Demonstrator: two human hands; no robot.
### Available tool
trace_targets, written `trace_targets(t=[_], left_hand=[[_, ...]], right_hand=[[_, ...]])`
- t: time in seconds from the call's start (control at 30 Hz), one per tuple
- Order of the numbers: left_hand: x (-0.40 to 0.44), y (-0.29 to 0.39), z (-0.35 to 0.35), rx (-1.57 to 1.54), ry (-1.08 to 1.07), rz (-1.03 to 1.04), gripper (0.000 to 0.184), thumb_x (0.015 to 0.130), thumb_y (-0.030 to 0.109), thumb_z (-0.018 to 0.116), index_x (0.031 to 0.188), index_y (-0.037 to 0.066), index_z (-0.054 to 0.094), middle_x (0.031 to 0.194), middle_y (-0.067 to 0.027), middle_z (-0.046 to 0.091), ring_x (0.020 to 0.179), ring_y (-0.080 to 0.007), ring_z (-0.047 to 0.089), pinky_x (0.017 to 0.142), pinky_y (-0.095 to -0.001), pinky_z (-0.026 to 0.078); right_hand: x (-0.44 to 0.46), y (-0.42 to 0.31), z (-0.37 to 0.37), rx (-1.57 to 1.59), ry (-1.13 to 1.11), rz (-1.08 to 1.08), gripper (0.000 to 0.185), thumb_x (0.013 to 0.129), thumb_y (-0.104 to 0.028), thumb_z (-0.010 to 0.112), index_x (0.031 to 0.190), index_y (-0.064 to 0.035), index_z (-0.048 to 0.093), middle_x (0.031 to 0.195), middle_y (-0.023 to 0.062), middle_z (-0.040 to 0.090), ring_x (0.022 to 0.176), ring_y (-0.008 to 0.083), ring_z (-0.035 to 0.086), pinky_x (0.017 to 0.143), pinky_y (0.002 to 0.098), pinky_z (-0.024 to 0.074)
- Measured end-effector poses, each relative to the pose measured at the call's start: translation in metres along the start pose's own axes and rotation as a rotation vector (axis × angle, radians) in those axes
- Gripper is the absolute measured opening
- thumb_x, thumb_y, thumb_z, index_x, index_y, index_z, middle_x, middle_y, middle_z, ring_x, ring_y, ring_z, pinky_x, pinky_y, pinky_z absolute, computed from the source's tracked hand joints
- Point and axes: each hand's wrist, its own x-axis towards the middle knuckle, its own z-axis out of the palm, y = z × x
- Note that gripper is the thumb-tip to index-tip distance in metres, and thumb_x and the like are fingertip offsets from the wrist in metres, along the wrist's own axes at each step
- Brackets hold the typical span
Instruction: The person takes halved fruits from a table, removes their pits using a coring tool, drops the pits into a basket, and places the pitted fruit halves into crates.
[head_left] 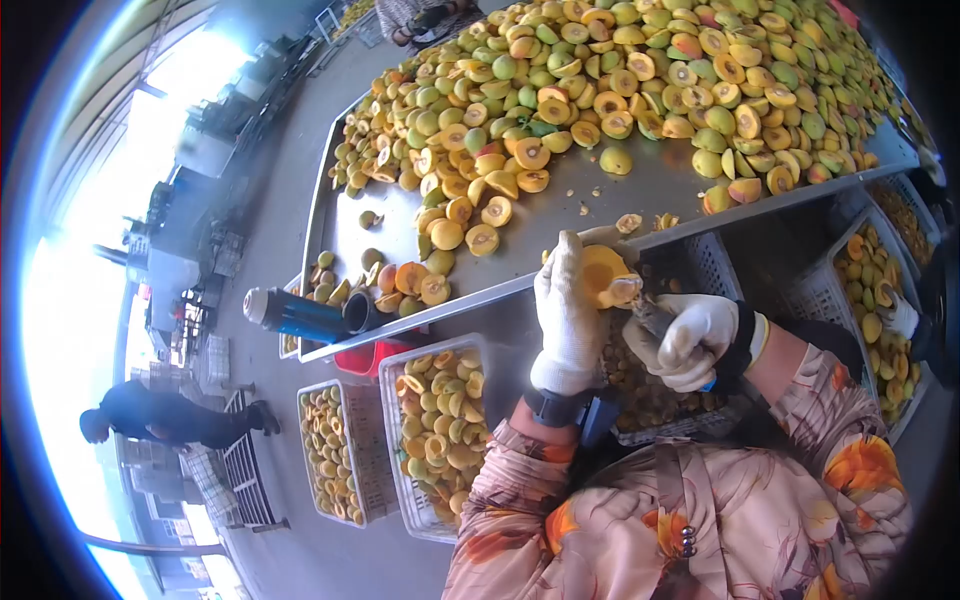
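Observation:
My left hand [562, 318], in a white glove, is closed around a yellow peach half [603, 268] and holds it up beside the table's edge. A metal hand tool [650, 318] with a bit of blue at its lower end is gripped in my right hand [698, 338], also gloved. The tool's tip is at the peach half, by a ragged piece of pit or flesh [622, 291]; its exact shape is partly hidden by my fingers. Below both hands stands a crate [720, 262] with pits and scraps in it.
Halved peaches [560, 75] are heaped on the metal table [570, 200]. A blue thermos [300, 315] lies at its corner. Peach-filled crates [385, 385] stand at left. A co-worker's gloved hand [898, 315] is over a crate at right. Another person [175, 412] stands far left.

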Motion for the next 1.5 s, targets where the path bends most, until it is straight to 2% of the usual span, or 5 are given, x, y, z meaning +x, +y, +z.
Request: trace_targets(t=[0.3, 0.7, 1.03, 1.27, 1.5], left_hand=[[-0.110, 0.052, -0.105, 0.562, 0.294, 0.334, 0.022, 0.094, 0.003, 0.067, 0.115, -0.002, 0.067, 0.096, -0.0009, 0.069, 0.092, -0.0057, 0.060, 0.078, -0.0246, 0.052], [-0.265, 0.067, -0.266, 1.932, 0.387, -0.538, 0.045, 0.081, 0.026, 0.071, 0.121, 0.007, 0.066, 0.114, -0.0211, 0.069, 0.110, -0.0398, 0.066, 0.094, -0.0478, 0.053], [-0.002, 0.088, -0.200, 1.633, 0.263, 0.348, 0.031, 0.089, 0.021, 0.071, 0.113, 0.000, 0.071, 0.104, -0.0209, 0.072, 0.097, -0.0364, 0.070, 0.085, -0.0418, 0.054], [0.128, 0.037, -0.209, 1.670, 0.228, -0.029, 0.054, 0.085, 0.032, 0.073, 0.126, -0.001, 0.060, 0.116, -0.0264, 0.069, 0.110, -0.0392, 0.066, 0.095, -0.0474, 0.051], [0.136, 0.031, -0.193, 1.029, 0.199, -0.210, 0.044, 0.079, 0.024, 0.076, 0.114, -0.002, 0.069, 0.087, -0.0089, 0.071, 0.073, -0.0186, 0.066, 0.062, -0.0298, 0.052]], right_hand=[[0.010, 0.020, -0.010, -1.249, 0.565, 0.225, 0.023, 0.071, -0.014, 0.072, 0.087, 0.0017, 0.065, 0.068, 0.0111, 0.061, 0.056, 0.0211, 0.059, 0.056, 0.0337, 0.0482], [0.009, 0.038, -0.032, -1.775, 0.597, 0.203, 0.043, 0.080, -0.029, 0.071, 0.106, 0.0042, 0.062, 0.098, 0.0292, 0.070, 0.096, 0.0479, 0.067, 0.086, 0.0495, 0.0528], [0.012, 0.015, -0.024, -1.697, 0.725, 0.398, 0.036, 0.089, -0.029, 0.061, 0.109, 0.0002, 0.058, 0.095, 0.0259, 0.070, 0.094, 0.0447, 0.068, 0.081, 0.0515, 0.0530], [0.020, 0.004, -0.019, -1.711, 0.632, 0.457, 0.037, 0.091, -0.031, 0.058, 0.113, -0.0011, 0.055, 0.098, 0.0254, 0.070, 0.094, 0.0443, 0.068, 0.081, 0.0532, 0.0538], [0.026, 0.003, -0.025, -1.554, 0.806, 0.096, 0.038, 0.094, -0.030, 0.062, 0.115, -0.0002, 0.053, 0.091, 0.0255, 0.070, 0.091, 0.0451, 0.069, 0.079, 0.0518, 0.0537]])
